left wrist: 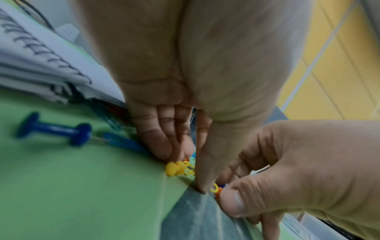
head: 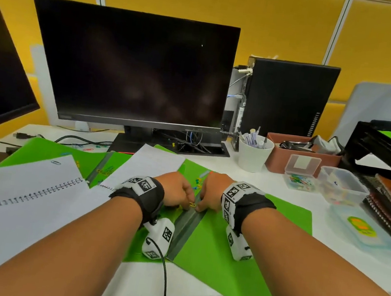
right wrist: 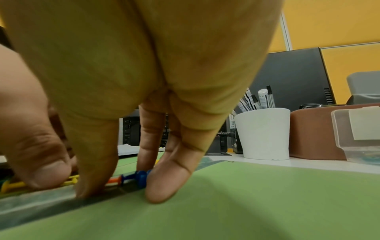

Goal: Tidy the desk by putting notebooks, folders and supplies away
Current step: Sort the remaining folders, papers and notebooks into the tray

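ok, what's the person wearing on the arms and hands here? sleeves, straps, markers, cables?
No sleeves or gloves: forearms and both hands are bare. The left hand and right hand each have a black wrist strap carrying white square code tags. A white camera block, also tagged, hangs under each wrist. A black cable runs back from the left block.

A bright green folder (head: pixel 238 243) with a grey spine lies open, scattered with yellow, orange and blue pushpins (right wrist: pixel 131 178). Beside a white cup (head: pixel 254 154) sits a brown box (head: pixel 301 161); the wall panels (head: pixel 211 0) are yellow.
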`<action>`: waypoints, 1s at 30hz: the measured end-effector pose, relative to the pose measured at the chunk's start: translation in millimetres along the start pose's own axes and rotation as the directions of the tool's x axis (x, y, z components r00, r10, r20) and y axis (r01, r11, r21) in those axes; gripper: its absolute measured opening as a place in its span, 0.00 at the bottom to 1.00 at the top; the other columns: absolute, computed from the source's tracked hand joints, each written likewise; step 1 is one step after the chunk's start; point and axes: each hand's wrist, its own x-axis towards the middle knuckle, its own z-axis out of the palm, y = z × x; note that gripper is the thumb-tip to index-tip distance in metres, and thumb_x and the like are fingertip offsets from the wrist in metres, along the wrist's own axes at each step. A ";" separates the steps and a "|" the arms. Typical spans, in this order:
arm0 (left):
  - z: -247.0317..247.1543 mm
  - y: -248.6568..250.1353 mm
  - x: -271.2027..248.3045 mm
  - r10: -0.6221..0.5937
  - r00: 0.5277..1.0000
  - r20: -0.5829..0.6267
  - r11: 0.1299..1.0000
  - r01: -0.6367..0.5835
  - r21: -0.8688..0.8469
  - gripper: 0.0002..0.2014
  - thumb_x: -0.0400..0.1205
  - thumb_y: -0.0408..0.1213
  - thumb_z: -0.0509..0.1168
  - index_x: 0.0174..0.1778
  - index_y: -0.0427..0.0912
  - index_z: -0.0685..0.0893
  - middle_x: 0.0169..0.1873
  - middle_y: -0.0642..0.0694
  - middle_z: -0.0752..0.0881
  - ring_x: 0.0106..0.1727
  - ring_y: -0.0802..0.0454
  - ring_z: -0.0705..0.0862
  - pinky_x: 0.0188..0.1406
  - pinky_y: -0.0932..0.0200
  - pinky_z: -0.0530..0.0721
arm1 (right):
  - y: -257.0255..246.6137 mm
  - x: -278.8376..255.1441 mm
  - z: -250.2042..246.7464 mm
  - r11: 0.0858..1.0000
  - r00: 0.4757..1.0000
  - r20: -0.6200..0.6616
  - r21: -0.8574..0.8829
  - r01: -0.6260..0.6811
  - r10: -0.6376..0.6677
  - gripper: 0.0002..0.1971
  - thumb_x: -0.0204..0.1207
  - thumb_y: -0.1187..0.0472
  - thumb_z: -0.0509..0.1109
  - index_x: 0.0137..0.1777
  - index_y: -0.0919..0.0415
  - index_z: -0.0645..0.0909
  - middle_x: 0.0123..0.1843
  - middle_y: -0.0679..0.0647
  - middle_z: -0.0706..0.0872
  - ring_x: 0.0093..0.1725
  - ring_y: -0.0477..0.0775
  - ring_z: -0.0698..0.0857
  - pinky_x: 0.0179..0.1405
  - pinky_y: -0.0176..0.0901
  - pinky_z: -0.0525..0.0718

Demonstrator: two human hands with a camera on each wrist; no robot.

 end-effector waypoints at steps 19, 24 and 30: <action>-1.7 -10.3 4.5 -0.099 0.994 0.045 0.956 0.107 -0.275 0.05 0.76 0.32 0.76 0.40 0.47 0.91 0.29 0.46 0.87 0.35 0.50 0.84 0.43 0.56 0.86 | 16.2 -0.3 2.1 0.951 0.994 0.105 0.310 0.000 -0.034 0.06 0.76 0.64 0.81 0.40 0.58 0.87 0.33 0.58 0.90 0.30 0.55 0.88 0.46 0.56 0.95; -8.7 3.8 9.1 -0.093 0.994 0.056 0.991 0.098 -0.092 0.03 0.79 0.33 0.74 0.41 0.45 0.88 0.28 0.48 0.84 0.31 0.52 0.82 0.38 0.59 0.84 | 19.6 0.2 0.7 0.938 0.992 0.115 0.348 0.006 -0.049 0.05 0.76 0.65 0.79 0.41 0.58 0.86 0.31 0.56 0.89 0.26 0.53 0.87 0.42 0.51 0.93; -7.1 28.5 25.1 -0.013 0.998 0.058 0.993 0.006 0.117 0.07 0.77 0.31 0.76 0.49 0.43 0.88 0.39 0.46 0.85 0.43 0.48 0.83 0.43 0.58 0.83 | 33.6 3.3 -4.9 0.916 0.993 0.110 0.400 -0.013 -0.034 0.06 0.76 0.67 0.78 0.39 0.60 0.86 0.39 0.67 0.93 0.29 0.58 0.88 0.40 0.52 0.93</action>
